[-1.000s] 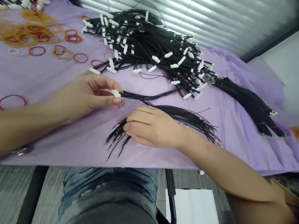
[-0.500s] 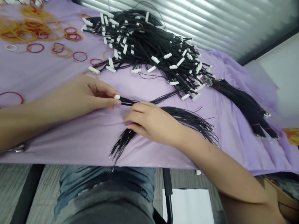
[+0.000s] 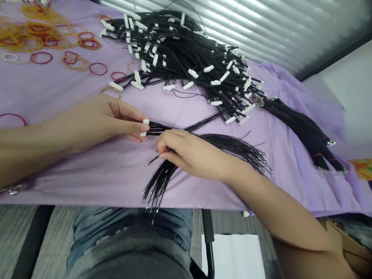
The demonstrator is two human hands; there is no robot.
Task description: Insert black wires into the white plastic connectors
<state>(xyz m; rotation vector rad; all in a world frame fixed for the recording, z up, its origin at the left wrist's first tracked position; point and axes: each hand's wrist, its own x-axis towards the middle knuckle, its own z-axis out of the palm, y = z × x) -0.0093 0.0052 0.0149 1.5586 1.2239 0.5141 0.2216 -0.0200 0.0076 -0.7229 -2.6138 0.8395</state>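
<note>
My left hand [image 3: 102, 122] pinches a small white connector [image 3: 145, 127] with black wires running out of it to the right. Just right of it, my right hand [image 3: 189, 152] lies closed over a bundle of loose black wires [image 3: 237, 145] on the purple cloth [image 3: 74, 165]. The bundle's bare metal-tipped ends [image 3: 156, 188] fan out below the hand toward the table's front edge. What the right fingertips grip is hidden under the hand.
A big heap of black wires with white connectors [image 3: 179, 57] lies behind the hands. Tied black bundles [image 3: 303, 127] lie at the right. Rubber bands [image 3: 36, 37] in yellow and red are scattered at the left. Below the table edge are my knees and white paper [image 3: 234, 259].
My right hand has moved up and left toward the connector in my left hand. The loose wire ends have swung down toward the table's front edge.
</note>
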